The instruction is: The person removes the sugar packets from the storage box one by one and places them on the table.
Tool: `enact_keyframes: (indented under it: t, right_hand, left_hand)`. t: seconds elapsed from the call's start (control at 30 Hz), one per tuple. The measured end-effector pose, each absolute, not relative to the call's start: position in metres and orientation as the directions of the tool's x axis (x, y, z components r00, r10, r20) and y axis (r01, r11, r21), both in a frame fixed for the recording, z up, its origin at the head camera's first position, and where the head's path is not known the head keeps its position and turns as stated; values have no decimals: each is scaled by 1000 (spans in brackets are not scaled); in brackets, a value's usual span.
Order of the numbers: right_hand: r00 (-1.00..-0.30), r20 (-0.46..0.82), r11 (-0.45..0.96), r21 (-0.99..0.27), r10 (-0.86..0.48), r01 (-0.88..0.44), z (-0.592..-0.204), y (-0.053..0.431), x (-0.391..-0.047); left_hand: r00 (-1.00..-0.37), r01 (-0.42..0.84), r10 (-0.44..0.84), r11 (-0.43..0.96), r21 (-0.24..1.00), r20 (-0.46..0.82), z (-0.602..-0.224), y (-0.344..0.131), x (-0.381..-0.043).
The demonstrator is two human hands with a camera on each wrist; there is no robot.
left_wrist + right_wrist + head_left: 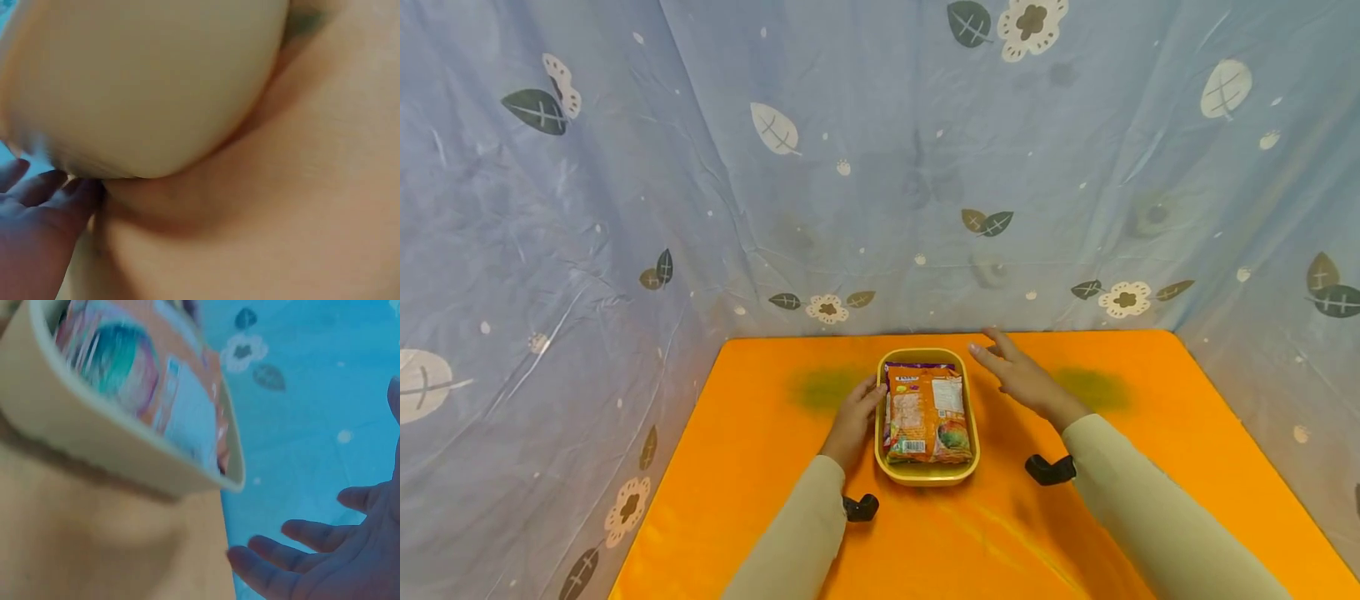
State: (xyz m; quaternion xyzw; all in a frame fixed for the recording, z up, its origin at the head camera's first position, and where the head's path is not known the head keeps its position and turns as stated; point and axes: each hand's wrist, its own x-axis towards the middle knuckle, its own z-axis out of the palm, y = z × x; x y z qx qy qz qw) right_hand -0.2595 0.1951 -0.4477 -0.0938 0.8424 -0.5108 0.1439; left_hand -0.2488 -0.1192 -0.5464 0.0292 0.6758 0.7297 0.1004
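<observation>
A yellow plastic bin (pixel 927 477) with rounded corners holds snack packets. On top lies an orange packet (pixel 921 417) with a barcode and a fruit picture; a purple packet (pixel 925 365) shows partly behind it. At the bin's left side my left hand (pixel 852 421) grips the rim, its fingertips reaching over the edge. In the left wrist view, the fingers (pixel 53 190) meet the bin wall (pixel 156 81), blurred. My right hand (pixel 1026 379) is held apart, beyond the bin's right side, with fingers spread and nothing in them, as the right wrist view also shows.
An orange-covered table (pixel 760 500) lies under the bin, with a dark greenish patch on either side. Blue curtains (pixel 865 183) with leaves and flowers hang behind the table and along both sides. Each wrist wears a black camera mount (pixel 1048 471).
</observation>
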Motion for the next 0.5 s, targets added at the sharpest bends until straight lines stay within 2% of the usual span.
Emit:
enact_keyframes:
  t: [0.23, 0.5]
  right_hand:
    - [-888, -266, 338, -931, -374, 137, -442, 179, -249]
    - [-879, -319, 368, -911, -353, 183, -440, 162, -239]
  left_hand:
    - [-981, -120, 169, -118, 986, -100, -560, -121, -242]
    - [-980, -112, 179, -129, 985, -88, -562, -122, -242]
